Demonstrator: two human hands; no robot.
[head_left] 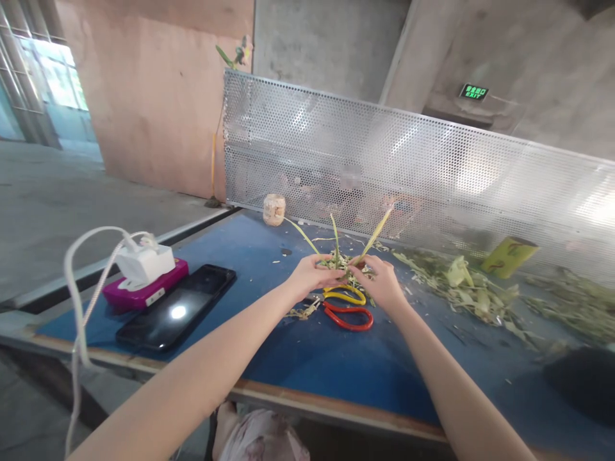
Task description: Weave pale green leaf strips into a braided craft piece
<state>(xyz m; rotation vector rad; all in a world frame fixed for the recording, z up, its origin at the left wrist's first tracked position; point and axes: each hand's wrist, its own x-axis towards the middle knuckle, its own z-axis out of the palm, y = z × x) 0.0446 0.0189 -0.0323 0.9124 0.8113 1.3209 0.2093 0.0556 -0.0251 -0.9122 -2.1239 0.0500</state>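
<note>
My left hand is closed on the left side of a small piece of work made of pale green plant strips. From the other side my right hand pinches it, fingers near the base of a long yellowish strip that points up to the right. Two thinner strips stick up and to the left. The fingers partly hide how the piece is put together. Just below the hands lies a pair of scissors with one red and one yellow handle loop, its blades partly hidden by scraps.
A black phone and a magenta box with a white charger sit at left. A roll of pale material stands behind. Dried husks and a yellow-green box lie right. A perforated metal screen edges the blue table.
</note>
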